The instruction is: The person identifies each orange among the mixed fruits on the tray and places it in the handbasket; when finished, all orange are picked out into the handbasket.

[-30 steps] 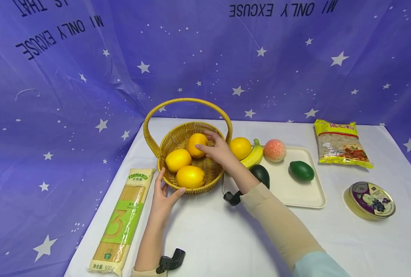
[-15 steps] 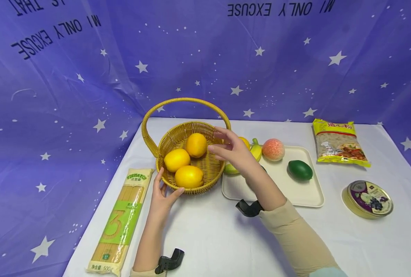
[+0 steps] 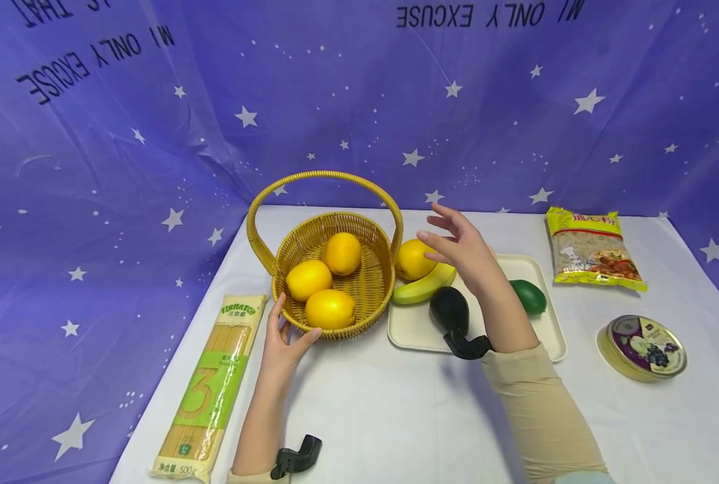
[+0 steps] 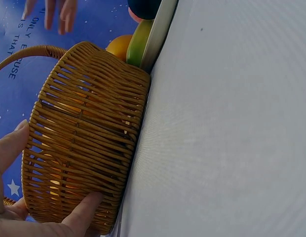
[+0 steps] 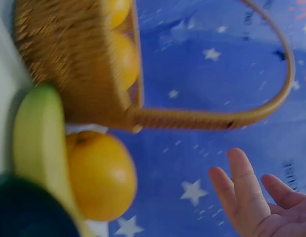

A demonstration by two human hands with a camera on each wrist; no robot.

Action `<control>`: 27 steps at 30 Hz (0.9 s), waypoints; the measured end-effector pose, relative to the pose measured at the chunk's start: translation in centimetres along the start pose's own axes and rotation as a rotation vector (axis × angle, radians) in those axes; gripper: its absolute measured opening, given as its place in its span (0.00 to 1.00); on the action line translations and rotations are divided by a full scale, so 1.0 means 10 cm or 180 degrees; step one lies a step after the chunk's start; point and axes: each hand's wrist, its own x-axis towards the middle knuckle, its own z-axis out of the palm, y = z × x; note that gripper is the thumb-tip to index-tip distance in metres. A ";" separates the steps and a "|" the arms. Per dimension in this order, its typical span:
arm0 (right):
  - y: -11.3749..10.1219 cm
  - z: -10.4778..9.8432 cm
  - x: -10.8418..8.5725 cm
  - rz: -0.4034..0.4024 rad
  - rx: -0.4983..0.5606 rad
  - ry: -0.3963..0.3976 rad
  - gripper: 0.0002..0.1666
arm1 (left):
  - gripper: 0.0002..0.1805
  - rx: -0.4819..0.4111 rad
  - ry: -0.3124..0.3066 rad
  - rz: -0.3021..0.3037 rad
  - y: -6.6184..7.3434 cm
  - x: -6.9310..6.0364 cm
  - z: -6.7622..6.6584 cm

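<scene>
Inside the yellow wicker basket lie three fruits: an orange at the back, a yellow fruit at the left and a lemon in front. My left hand rests against the basket's front left, thumb and forefinger spread at its rim; a fingertip presses the woven side in the left wrist view. With fingers spread and holding nothing, my right hand hovers above the tray. Beneath and beside it are another orange, a banana and a dark avocado.
A green fruit lies on the tray, partly behind the right forearm. A spaghetti pack lies left of the basket. At the right are a yellow food bag and a round tin. A starry blue cloth hangs behind.
My right hand has let go of the orange inside the basket and moved right, out over the tray. The left hand stays at the basket rim.
</scene>
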 end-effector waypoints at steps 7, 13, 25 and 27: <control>0.27 -0.13 0.21 0.0323 -0.0664 0.0012 0.52 | 0.55 0.0024 -0.0002 0.0010 -0.01 0.00 0.00; 0.47 -0.17 0.38 0.0569 -0.1157 -0.0072 0.53 | 0.54 0.0027 -0.0027 0.0043 -0.03 0.00 0.00; 0.64 -0.09 0.62 0.0740 -0.1992 -0.0259 0.54 | 0.54 0.0054 -0.0003 0.0061 -0.02 0.01 0.00; 0.64 -0.05 0.64 0.0691 -0.2114 -0.0306 0.54 | 0.54 0.0058 0.0003 0.0061 -0.01 0.01 0.00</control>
